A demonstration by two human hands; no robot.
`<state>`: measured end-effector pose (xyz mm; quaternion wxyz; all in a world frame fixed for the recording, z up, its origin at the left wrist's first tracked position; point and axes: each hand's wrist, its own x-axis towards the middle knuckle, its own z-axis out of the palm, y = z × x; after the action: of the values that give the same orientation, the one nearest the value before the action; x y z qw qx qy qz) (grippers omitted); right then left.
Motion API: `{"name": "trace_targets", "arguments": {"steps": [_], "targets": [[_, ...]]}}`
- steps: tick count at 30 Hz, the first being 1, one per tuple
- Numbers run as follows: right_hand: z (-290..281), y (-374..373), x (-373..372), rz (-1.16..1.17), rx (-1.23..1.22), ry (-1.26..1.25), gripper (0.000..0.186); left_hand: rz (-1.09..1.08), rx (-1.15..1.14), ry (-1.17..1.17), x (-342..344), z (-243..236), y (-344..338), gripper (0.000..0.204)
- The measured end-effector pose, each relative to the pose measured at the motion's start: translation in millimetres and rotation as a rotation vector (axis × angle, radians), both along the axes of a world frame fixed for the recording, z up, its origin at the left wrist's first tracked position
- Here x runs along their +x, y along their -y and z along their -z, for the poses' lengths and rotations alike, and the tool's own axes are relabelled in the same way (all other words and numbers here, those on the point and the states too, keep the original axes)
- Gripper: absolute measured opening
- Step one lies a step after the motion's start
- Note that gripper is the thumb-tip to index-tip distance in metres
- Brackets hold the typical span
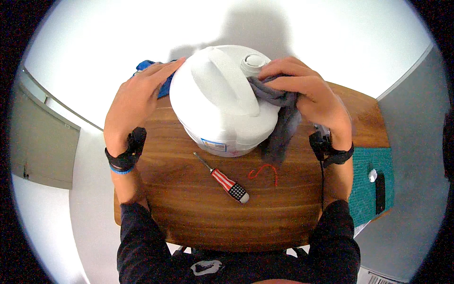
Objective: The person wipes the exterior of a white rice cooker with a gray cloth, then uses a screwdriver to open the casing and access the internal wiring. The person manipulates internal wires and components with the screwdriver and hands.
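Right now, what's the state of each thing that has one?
Jug: upright
Cap: on the jug
Gray cloth: bunched, held, lower end hanging
Screwdriver: lying flat
Red string: loosely curved
Green mat: flat
Left hand: open, at the jug's side
Right hand: gripping the cloth

We see a jug (189, 99) near the far edge of the tabletop (184, 213), cloth (284, 125) at its right; before it, a screwdriver (229, 184) left of a cord (268, 165); at the right edge, a mat (365, 189).

Behind the brown wood-grain bench (189, 222), a brightly lit white wall (142, 28) — left of the bench, a flat beige panel (45, 137); right, a smooth grey surface (416, 142).
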<state>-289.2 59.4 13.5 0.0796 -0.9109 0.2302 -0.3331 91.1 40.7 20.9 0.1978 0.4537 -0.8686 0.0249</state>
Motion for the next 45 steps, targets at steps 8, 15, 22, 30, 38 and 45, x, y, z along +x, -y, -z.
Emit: {"name": "trace_targets", "arguments": {"steps": [8,15,22,30,38,45], "targets": [[7,-2,3,0.310,-0.011,-0.003,0.057,0.522,0.116,-0.059,-15,-13,-14,0.064],[9,-3,1,0.331,-0.028,-0.013,0.053,0.500,0.091,-0.023,-17,-14,-16,0.089],[4,-9,3,0.147,-0.141,-0.029,0.049,0.504,0.096,-0.058,-15,-12,-11,0.089],[-2,-10,1,0.034,-0.183,0.017,0.040,0.479,0.042,-0.033,-11,-8,-7,0.090],[-4,-16,10,0.138,-0.249,0.004,0.041,0.354,-0.236,0.140,-23,-15,-28,0.092],[8,-15,18,0.345,-0.090,-0.083,0.063,0.334,-0.195,0.108,-28,-15,-37,0.094]]}}
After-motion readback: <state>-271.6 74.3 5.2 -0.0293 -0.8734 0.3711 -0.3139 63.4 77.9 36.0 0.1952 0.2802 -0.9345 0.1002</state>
